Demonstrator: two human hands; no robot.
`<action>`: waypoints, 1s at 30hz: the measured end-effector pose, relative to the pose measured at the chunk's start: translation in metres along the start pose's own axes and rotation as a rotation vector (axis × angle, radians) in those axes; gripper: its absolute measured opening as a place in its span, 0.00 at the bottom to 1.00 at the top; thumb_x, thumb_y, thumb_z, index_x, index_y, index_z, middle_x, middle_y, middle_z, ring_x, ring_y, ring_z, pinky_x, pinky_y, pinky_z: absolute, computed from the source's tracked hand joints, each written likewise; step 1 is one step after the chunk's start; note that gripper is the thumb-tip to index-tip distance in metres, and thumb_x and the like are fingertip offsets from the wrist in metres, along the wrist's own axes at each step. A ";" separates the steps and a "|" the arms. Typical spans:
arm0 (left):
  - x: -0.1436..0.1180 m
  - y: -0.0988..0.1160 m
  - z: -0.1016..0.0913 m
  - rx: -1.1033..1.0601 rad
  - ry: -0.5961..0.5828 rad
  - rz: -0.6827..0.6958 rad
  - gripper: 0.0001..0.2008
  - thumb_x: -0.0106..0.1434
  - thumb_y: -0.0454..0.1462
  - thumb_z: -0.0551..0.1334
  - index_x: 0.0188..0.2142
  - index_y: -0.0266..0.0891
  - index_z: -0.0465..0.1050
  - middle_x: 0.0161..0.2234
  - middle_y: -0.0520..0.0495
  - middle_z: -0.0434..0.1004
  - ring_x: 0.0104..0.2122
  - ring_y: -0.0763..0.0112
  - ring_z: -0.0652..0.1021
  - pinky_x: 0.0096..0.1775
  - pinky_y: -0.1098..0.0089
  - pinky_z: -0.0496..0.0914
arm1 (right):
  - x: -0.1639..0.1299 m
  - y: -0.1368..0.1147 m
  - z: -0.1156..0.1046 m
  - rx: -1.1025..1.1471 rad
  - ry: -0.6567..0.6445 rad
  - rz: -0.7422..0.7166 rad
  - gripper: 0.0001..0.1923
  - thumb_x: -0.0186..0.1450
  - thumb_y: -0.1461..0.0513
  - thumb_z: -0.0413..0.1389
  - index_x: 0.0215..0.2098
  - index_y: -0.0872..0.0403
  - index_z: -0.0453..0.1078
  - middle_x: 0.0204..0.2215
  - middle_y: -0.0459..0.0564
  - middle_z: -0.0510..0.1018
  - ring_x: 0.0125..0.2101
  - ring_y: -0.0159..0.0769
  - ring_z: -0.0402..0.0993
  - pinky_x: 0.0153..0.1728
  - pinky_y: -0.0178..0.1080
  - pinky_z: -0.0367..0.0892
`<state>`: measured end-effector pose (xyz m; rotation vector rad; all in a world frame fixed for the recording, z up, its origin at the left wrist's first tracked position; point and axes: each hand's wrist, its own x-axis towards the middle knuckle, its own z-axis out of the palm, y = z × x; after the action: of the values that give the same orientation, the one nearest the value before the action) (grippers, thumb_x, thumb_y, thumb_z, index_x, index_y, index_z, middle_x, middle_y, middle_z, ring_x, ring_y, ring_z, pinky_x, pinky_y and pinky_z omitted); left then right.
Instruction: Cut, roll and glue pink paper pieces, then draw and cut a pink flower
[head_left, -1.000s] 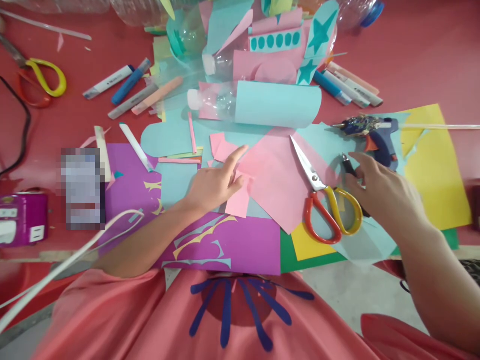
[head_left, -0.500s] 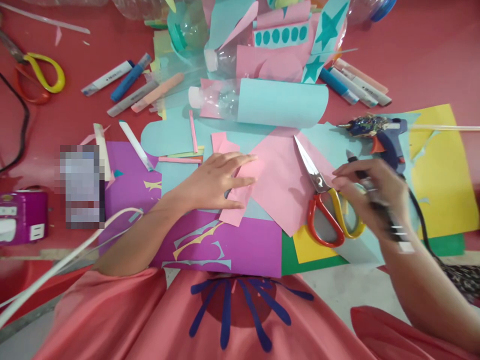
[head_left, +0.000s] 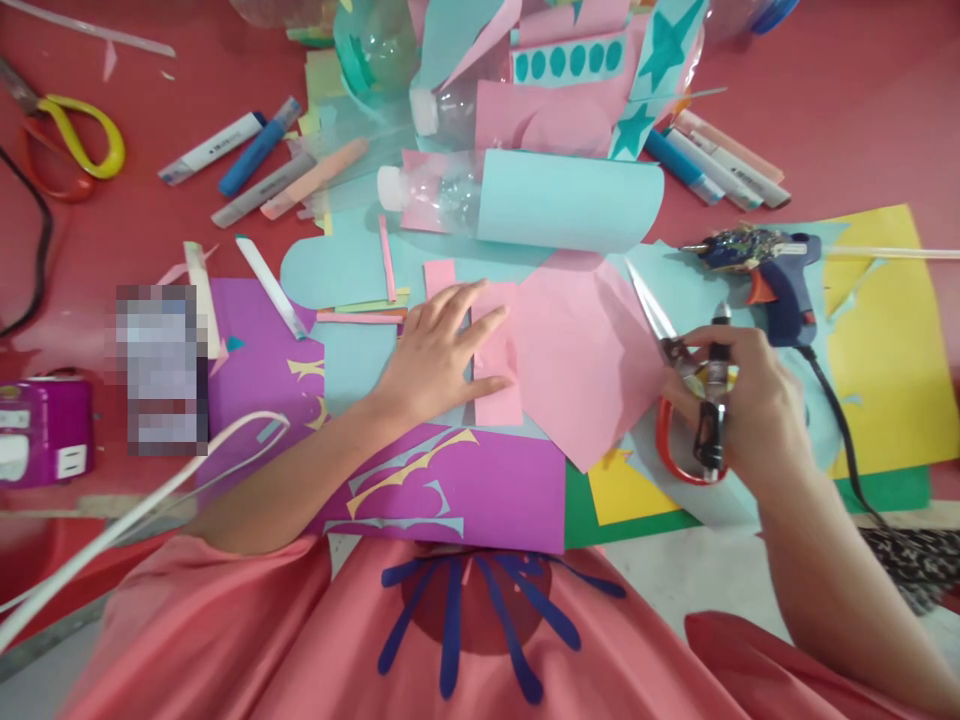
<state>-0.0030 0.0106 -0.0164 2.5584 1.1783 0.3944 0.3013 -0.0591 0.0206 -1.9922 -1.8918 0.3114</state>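
My left hand (head_left: 439,350) lies flat, fingers spread, on a small pink paper piece (head_left: 501,380) that sits beside a larger pink sheet (head_left: 585,360). My right hand (head_left: 750,415) is closed around a black pen (head_left: 712,400), held upright. The same hand also grips the handles of the red-and-yellow scissors (head_left: 651,310), whose blades point up and to the left. Just beyond this hand lies a blue glue gun (head_left: 776,275).
A plastic bottle wrapped in light blue paper (head_left: 559,200) lies behind the pink sheets. Purple paper (head_left: 465,490) is at the near edge and yellow paper (head_left: 892,350) at the right. Markers (head_left: 247,165), a second pair of scissors (head_left: 71,145), a phone (head_left: 157,365) and a white cable (head_left: 150,500) are on the left.
My right hand picked up the black pen, then took hold of the scissors and turned them. My left hand slid the small pink piece straight and flattened on it.
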 end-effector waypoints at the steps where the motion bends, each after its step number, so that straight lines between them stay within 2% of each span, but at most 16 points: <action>1: 0.000 -0.002 -0.003 -0.030 0.032 0.009 0.30 0.64 0.58 0.57 0.58 0.44 0.68 0.62 0.37 0.66 0.60 0.49 0.67 0.57 0.50 0.63 | 0.001 0.006 -0.003 -0.009 0.012 -0.008 0.14 0.55 0.56 0.56 0.39 0.45 0.62 0.31 0.54 0.78 0.32 0.48 0.74 0.33 0.47 0.69; 3: 0.002 -0.006 -0.010 -0.086 0.064 0.035 0.22 0.67 0.51 0.56 0.55 0.46 0.70 0.59 0.41 0.71 0.57 0.55 0.71 0.58 0.52 0.63 | 0.004 0.019 -0.007 -0.043 0.023 -0.027 0.12 0.54 0.56 0.56 0.38 0.45 0.63 0.32 0.56 0.78 0.33 0.49 0.75 0.35 0.49 0.70; 4: 0.002 -0.008 -0.013 -0.098 0.073 0.041 0.21 0.66 0.49 0.58 0.55 0.45 0.70 0.59 0.41 0.71 0.58 0.54 0.70 0.59 0.52 0.62 | 0.006 0.025 -0.009 -0.067 0.013 -0.039 0.10 0.55 0.57 0.55 0.36 0.45 0.64 0.32 0.56 0.78 0.33 0.49 0.75 0.36 0.49 0.70; 6: 0.004 -0.011 -0.016 -0.098 0.015 0.088 0.24 0.62 0.50 0.62 0.56 0.46 0.69 0.62 0.41 0.67 0.61 0.50 0.67 0.60 0.49 0.60 | 0.007 0.030 -0.010 -0.108 0.002 -0.085 0.06 0.57 0.58 0.55 0.34 0.45 0.66 0.32 0.56 0.78 0.33 0.48 0.75 0.36 0.49 0.71; 9: 0.005 -0.010 -0.012 -0.078 -0.078 0.117 0.30 0.59 0.53 0.65 0.58 0.45 0.68 0.67 0.38 0.60 0.65 0.45 0.61 0.62 0.46 0.58 | 0.007 0.021 -0.011 -0.046 0.095 -0.161 0.02 0.61 0.58 0.57 0.33 0.45 0.68 0.29 0.53 0.77 0.30 0.45 0.75 0.33 0.47 0.70; 11: 0.004 -0.008 -0.006 -0.064 -0.095 0.112 0.32 0.59 0.56 0.64 0.58 0.45 0.67 0.68 0.38 0.58 0.66 0.45 0.60 0.63 0.46 0.57 | 0.007 0.004 -0.009 0.128 0.173 -0.159 0.04 0.63 0.57 0.59 0.31 0.45 0.70 0.27 0.50 0.76 0.26 0.41 0.73 0.29 0.45 0.69; 12: 0.004 -0.007 -0.003 -0.060 -0.093 0.107 0.33 0.60 0.58 0.62 0.58 0.45 0.67 0.68 0.38 0.57 0.66 0.45 0.59 0.63 0.46 0.57 | 0.009 -0.006 -0.007 0.257 0.146 -0.155 0.05 0.64 0.56 0.58 0.31 0.46 0.71 0.27 0.49 0.76 0.26 0.40 0.74 0.28 0.44 0.69; 14: 0.004 -0.006 0.001 -0.069 -0.088 0.105 0.33 0.61 0.59 0.60 0.59 0.45 0.66 0.69 0.38 0.56 0.67 0.47 0.58 0.64 0.46 0.57 | 0.015 -0.027 0.001 0.592 -0.002 -0.070 0.12 0.69 0.54 0.51 0.33 0.46 0.74 0.25 0.47 0.77 0.25 0.38 0.74 0.27 0.42 0.69; 16: 0.004 -0.006 0.002 -0.113 -0.101 0.114 0.34 0.62 0.58 0.59 0.62 0.44 0.62 0.69 0.36 0.55 0.68 0.49 0.58 0.65 0.47 0.57 | 0.026 -0.047 0.013 0.923 -0.237 -0.032 0.14 0.69 0.53 0.48 0.39 0.48 0.74 0.24 0.46 0.78 0.22 0.35 0.73 0.24 0.40 0.68; 18: 0.003 -0.005 0.001 -0.188 -0.127 0.119 0.37 0.63 0.56 0.60 0.65 0.43 0.55 0.69 0.35 0.54 0.69 0.51 0.58 0.64 0.48 0.59 | 0.039 -0.064 0.027 1.080 -0.342 0.028 0.13 0.68 0.56 0.49 0.33 0.51 0.74 0.22 0.45 0.75 0.20 0.33 0.71 0.23 0.38 0.68; 21: 0.003 -0.003 -0.003 -0.282 -0.151 0.091 0.40 0.63 0.53 0.62 0.68 0.44 0.48 0.69 0.36 0.53 0.68 0.53 0.59 0.63 0.50 0.63 | 0.051 -0.084 0.045 1.107 -0.355 0.054 0.08 0.61 0.61 0.54 0.25 0.52 0.71 0.19 0.43 0.73 0.19 0.30 0.68 0.22 0.35 0.66; 23: 0.003 -0.001 -0.005 -0.296 -0.160 0.079 0.39 0.63 0.51 0.64 0.67 0.44 0.48 0.70 0.36 0.53 0.68 0.54 0.59 0.63 0.51 0.64 | 0.053 -0.092 0.052 1.085 -0.310 0.075 0.08 0.58 0.64 0.55 0.21 0.52 0.67 0.16 0.40 0.69 0.17 0.27 0.64 0.20 0.34 0.62; 26: 0.003 0.000 -0.006 -0.269 -0.176 0.100 0.32 0.65 0.48 0.63 0.64 0.43 0.56 0.70 0.37 0.51 0.69 0.54 0.58 0.63 0.50 0.65 | 0.050 -0.095 0.058 1.054 -0.265 0.091 0.10 0.58 0.64 0.55 0.20 0.51 0.61 0.15 0.38 0.66 0.15 0.26 0.59 0.18 0.33 0.60; 30: 0.004 -0.005 -0.004 -0.211 -0.138 0.187 0.23 0.67 0.48 0.60 0.58 0.43 0.66 0.71 0.39 0.50 0.69 0.53 0.57 0.63 0.49 0.64 | 0.050 -0.085 0.062 0.967 -0.168 0.091 0.12 0.60 0.61 0.55 0.20 0.49 0.58 0.15 0.39 0.67 0.14 0.26 0.60 0.17 0.33 0.60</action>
<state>-0.0054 0.0177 -0.0146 2.4727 0.8075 0.3567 0.2021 0.0001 0.0040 -1.3875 -1.3074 1.1818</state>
